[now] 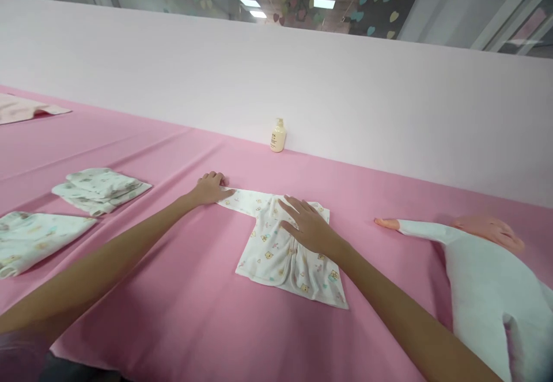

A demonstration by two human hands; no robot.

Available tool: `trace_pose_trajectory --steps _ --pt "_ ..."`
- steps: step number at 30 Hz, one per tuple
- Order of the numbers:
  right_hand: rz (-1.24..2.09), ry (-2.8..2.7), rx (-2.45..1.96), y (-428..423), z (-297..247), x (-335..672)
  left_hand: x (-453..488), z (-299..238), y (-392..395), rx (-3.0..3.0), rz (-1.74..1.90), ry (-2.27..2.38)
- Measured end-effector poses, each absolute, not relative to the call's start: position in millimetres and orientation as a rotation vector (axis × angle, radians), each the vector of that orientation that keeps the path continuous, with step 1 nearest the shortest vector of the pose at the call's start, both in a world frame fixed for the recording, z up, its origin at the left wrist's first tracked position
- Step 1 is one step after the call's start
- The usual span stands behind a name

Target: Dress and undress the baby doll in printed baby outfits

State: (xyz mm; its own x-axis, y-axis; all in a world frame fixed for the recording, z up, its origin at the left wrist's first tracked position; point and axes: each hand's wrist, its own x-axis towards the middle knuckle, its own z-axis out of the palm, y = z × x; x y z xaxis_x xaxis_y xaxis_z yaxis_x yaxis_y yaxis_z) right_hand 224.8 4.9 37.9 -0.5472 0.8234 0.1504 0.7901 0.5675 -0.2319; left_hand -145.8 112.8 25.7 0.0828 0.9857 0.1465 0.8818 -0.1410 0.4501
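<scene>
A white baby shirt printed with small bears lies spread flat, front side up, on the pink cloth. Its left-hand sleeve stretches straight out to the side. At that sleeve's cuff, my left hand has its fingers bent and its thumb lying over the fabric, closed on the end. My right hand rests palm down on the upper chest of the shirt, fingers apart, holding nothing. It hides part of the front opening and most of the right-hand sleeve area.
The pink cloth covers the table up to a white wall. A cream pump bottle stands against that wall. To the left lie folded printed baby clothes, another printed garment and a pale pink cloth. A white-clothed doll lies at right.
</scene>
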Motion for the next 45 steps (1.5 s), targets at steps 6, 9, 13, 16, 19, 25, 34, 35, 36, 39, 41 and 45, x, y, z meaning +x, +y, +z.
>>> trace_pose_trajectory --steps 6,9,13,16,19,25,34,35,36,39,41,45 --pt "0.319 -2.489 -1.424 25.1 15.0 193.2 -174.3 48.8 118.3 1.910 0.459 1.651" --pt "0.372 -2.474 -1.435 27.1 5.2 193.0 -155.1 66.2 118.3 1.809 0.563 1.601" --pt "0.540 -2.349 -1.417 24.2 17.9 195.4 -89.8 93.9 105.7 1.506 0.854 1.454" --pt "0.722 -2.200 -1.362 21.6 50.9 204.6 -25.9 108.6 85.7 1.459 0.917 1.230" --pt "1.021 -2.154 -1.394 21.6 87.5 225.0 23.2 111.1 66.0 1.474 0.816 0.884" --pt "1.136 -1.797 -1.637 33.3 99.0 260.7 31.9 83.0 58.7 1.644 1.059 0.645" --pt "0.858 -1.984 -1.936 23.9 104.5 270.0 -18.0 2.3 70.7 2.400 0.842 1.111" --pt "0.827 -1.987 -1.989 22.1 105.1 269.9 -18.9 -0.8 69.8 2.431 0.806 1.138" --pt "0.815 -1.985 -2.031 20.8 104.3 269.9 -19.1 -2.6 69.0 2.454 0.775 1.162" --pt "0.828 -1.956 -2.102 19.3 96.4 271.2 -18.8 -4.9 68.5 2.505 0.698 1.191" --pt "0.842 -1.929 -2.123 18.5 91.1 273.3 -19.3 -5.9 69.9 2.527 0.668 1.199" --pt "0.897 -1.887 -2.047 14.7 92.4 274.2 -19.6 -0.5 68.7 2.578 0.836 1.200"
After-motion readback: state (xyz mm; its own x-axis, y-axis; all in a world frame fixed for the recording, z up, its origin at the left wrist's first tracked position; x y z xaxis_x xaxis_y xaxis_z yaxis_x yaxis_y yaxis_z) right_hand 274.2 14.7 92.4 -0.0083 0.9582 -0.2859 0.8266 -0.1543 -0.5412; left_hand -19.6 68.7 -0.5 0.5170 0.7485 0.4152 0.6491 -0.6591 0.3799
